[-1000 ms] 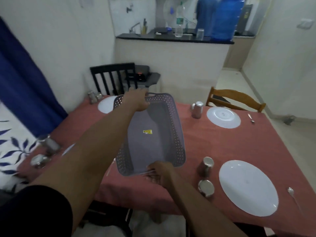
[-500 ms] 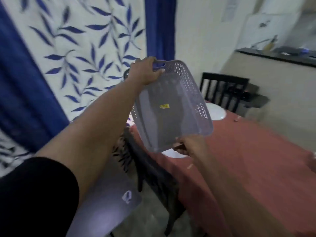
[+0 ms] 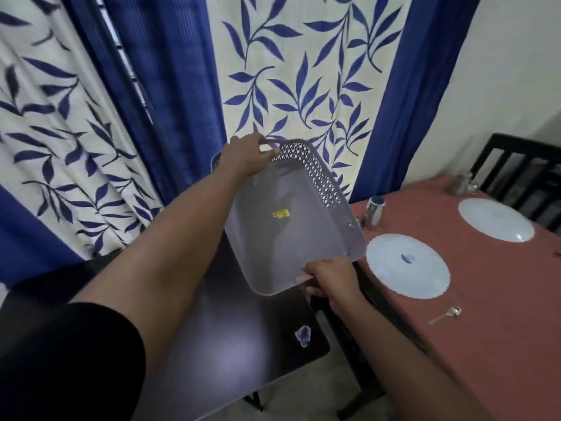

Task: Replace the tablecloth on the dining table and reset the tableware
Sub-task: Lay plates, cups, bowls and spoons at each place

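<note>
Tablecloth [image 3: 491, 314], reddish, covers the bench at the right of the view. Blue-and-cream leaf-print curtains [image 3: 288, 86] hang behind. A dark side table [image 3: 230, 344] stands to the left of the bench, below the arms. A grey plastic basket [image 3: 291, 238] with perforated walls is held tilted in the air above the side table, its open side facing right and a yellow sticker on its base. The left hand [image 3: 246, 159] grips the far handle; the right hand [image 3: 331, 281] grips the near edge. On the tablecloth lie a near white plate [image 3: 408, 264] and a far white plate [image 3: 496, 218]. A steel tumbler [image 3: 374, 212] stands just beside the near plate, at the bench edge. A spoon [image 3: 446, 314] lies near the same plate, towards the viewer.
</note>
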